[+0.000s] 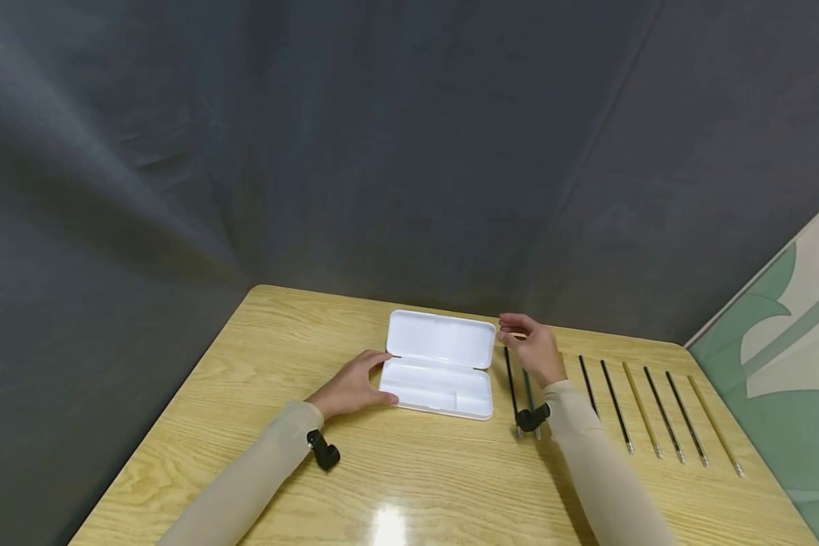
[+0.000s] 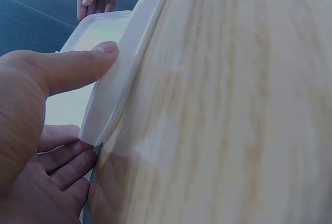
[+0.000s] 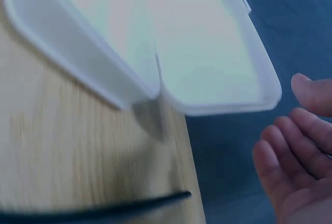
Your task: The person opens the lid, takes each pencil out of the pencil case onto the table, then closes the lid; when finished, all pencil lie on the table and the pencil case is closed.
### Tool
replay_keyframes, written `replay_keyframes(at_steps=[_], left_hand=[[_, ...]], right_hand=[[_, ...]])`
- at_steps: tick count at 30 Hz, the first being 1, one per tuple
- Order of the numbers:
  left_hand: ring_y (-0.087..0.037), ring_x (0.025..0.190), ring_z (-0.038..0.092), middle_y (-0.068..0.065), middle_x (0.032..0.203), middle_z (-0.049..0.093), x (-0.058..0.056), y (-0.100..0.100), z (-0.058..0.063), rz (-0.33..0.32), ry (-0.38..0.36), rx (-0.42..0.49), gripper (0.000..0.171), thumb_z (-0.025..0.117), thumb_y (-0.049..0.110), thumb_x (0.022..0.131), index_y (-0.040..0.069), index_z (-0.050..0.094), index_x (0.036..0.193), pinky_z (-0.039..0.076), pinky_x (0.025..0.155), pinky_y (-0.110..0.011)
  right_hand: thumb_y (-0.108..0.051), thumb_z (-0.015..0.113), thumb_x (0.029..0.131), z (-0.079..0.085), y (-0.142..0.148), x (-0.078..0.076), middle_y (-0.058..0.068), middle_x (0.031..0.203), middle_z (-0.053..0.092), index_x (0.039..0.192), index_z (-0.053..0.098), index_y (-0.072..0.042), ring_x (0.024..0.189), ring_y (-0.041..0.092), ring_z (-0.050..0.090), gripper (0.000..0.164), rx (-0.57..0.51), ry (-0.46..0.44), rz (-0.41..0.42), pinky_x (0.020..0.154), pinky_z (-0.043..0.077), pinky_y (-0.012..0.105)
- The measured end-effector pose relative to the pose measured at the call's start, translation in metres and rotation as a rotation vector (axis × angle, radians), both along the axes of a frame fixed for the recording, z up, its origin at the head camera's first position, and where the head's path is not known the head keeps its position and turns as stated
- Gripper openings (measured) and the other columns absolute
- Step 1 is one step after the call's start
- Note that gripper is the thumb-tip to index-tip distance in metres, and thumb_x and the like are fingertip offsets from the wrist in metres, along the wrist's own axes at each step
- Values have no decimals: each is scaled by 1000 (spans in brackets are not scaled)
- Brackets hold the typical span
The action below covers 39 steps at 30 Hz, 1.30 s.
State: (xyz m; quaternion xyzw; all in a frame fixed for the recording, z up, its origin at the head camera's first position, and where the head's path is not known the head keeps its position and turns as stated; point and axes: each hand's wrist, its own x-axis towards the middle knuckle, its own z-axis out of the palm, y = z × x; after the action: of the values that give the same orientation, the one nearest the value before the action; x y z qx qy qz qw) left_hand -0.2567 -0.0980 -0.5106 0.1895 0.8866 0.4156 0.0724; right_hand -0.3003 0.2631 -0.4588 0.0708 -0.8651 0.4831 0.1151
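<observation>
A white pencil case [image 1: 409, 383] stands on the wooden table with its hinged lid [image 1: 440, 338] raised. Its tray shows a low divider toward the right and no pencils. The left hand [image 1: 352, 385] holds the case's left end, thumb at the front corner and fingers by the hinge. In the left wrist view, its thumb [image 2: 78, 68] lies against the case's front wall. Just off the lid's right edge is the right hand [image 1: 534, 353], fingers loosely bent and nothing in them. A small gap separates those fingertips [image 3: 267, 154] from the lid in the right wrist view.
Two dark pencils, one black [image 1: 510, 383] and one greenish [image 1: 528, 388], lie right of the case, partly under the right wrist. Farther right, several black and yellow pencils [image 1: 638, 402] lie in a spaced row. A dark curtain [image 1: 409, 152] hangs behind the table.
</observation>
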Motion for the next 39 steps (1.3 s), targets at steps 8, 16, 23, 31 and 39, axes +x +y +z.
replay_keyframes(at_steps=[8,16,23,31,39], left_hand=[[-30,149,40,-5,157,44,4,6,1,3,-3,0,88,84,51,79,17,48,151,38,120,-53],[-33,149,40,-7,158,44,6,10,3,32,12,-25,87,85,51,78,19,49,150,37,120,-54],[-31,143,47,-9,150,53,2,17,-2,82,-2,75,90,88,43,78,13,43,150,39,119,-52],[-31,145,42,-9,154,43,10,11,6,84,36,17,115,83,61,75,15,22,161,39,117,-57],[-36,157,21,-10,170,23,17,26,36,-58,391,-358,92,41,75,96,21,15,165,8,129,-60]], right_hand=[[-23,71,96,0,-17,5,18,139,62,139,60,-5,126,32,57,48,-55,-161,47,89,48,13],[-35,56,105,6,-23,18,10,134,58,141,54,0,110,11,55,51,-281,-237,164,94,47,29],[-34,55,106,-1,-34,28,-2,113,63,132,62,0,97,11,57,44,-209,-161,223,84,50,24],[-40,53,105,-24,-39,48,16,153,47,151,48,-12,140,39,45,54,273,-1,256,114,40,63],[-44,48,106,-20,-43,54,15,170,22,162,26,-14,156,42,19,68,595,76,349,120,13,74]])
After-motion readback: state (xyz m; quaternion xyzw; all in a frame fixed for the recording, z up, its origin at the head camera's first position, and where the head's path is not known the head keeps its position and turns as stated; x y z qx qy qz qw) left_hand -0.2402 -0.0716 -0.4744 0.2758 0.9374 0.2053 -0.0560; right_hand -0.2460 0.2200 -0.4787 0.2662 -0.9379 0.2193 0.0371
